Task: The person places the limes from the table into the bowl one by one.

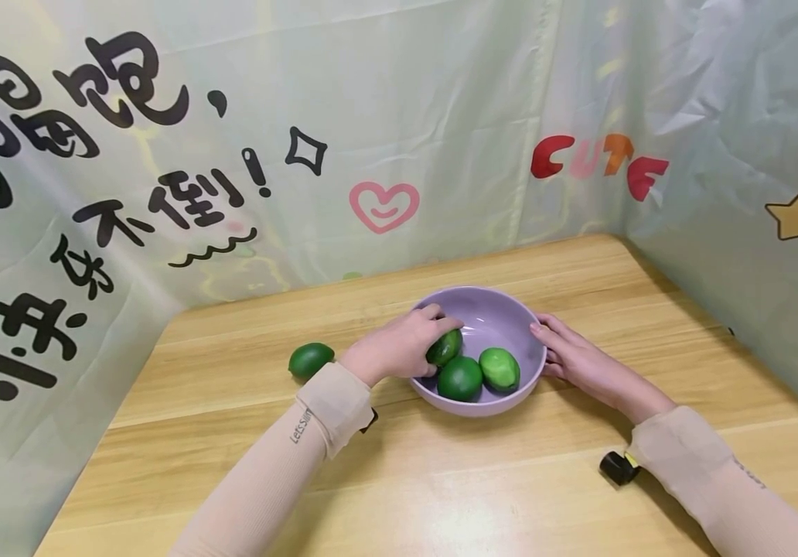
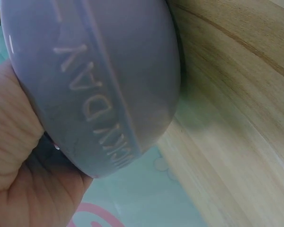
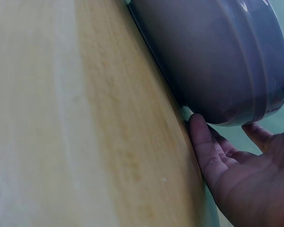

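A purple bowl (image 1: 472,408) stands on the wooden table with green limes inside. My left hand (image 1: 402,340) reaches over its left rim, fingers curled round a dark lime (image 1: 445,347). Next to that one lie a round green lime (image 1: 460,379) and a lighter lime (image 1: 499,369). My right hand (image 1: 583,362) holds the bowl at its right side, thumb at the rim and fingers against the outer wall. In the left wrist view the bowl's lettered wall (image 2: 99,94) hides the held fruit. The right wrist view has fingertips (image 3: 199,125) low beside the bowl.
Another dark green lime (image 1: 311,360) lies on the table (image 1: 232,410), left of the bowl and close to my left wrist. Printed fabric walls (image 1: 441,116) rise behind the table and along its sides. A small black camera (image 1: 619,468) hangs below my right wrist.
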### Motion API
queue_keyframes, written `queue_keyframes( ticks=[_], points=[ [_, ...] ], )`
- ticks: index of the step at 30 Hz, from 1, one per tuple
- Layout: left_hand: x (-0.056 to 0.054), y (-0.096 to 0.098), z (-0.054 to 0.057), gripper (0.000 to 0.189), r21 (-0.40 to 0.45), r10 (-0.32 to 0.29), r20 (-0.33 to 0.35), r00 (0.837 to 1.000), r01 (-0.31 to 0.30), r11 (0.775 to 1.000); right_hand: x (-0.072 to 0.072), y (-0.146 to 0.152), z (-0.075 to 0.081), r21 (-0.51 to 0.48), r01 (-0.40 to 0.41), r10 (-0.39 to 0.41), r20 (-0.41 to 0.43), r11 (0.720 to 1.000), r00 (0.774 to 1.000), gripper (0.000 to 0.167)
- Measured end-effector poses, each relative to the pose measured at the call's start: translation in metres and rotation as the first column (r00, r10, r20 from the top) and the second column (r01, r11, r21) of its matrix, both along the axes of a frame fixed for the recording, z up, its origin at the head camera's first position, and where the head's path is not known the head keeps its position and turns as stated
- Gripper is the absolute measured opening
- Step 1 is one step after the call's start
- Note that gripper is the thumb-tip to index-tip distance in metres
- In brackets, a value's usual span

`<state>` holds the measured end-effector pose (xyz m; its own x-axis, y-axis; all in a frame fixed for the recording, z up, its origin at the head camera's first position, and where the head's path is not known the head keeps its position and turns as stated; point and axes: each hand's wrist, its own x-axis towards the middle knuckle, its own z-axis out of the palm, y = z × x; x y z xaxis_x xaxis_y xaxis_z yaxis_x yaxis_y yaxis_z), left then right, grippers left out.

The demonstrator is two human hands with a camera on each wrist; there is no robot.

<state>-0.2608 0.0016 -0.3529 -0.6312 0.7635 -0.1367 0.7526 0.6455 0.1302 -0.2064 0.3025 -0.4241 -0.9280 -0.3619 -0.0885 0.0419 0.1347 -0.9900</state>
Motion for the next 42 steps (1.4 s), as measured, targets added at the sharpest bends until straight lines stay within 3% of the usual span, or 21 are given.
queue_keyframes(
  ticks=[23,42],
  points=[
    [0.0006,-0.0009,0.0012,0.077,-0.004,0.009,0.006,1.000,-0.009,1.000,-0.0004,-0.0003,0.0004,-0.005,-0.003,0.003,0.008,1.000,1.000,0.069],
    [0.0023,-0.0067,0.0047,0.070,0.013,-0.059,-0.050,0.997,0.060,0.998,0.0013,0.0005,0.0027,0.006,-0.004,0.004,0.012,1.000,1.000,0.071]
  ],
)
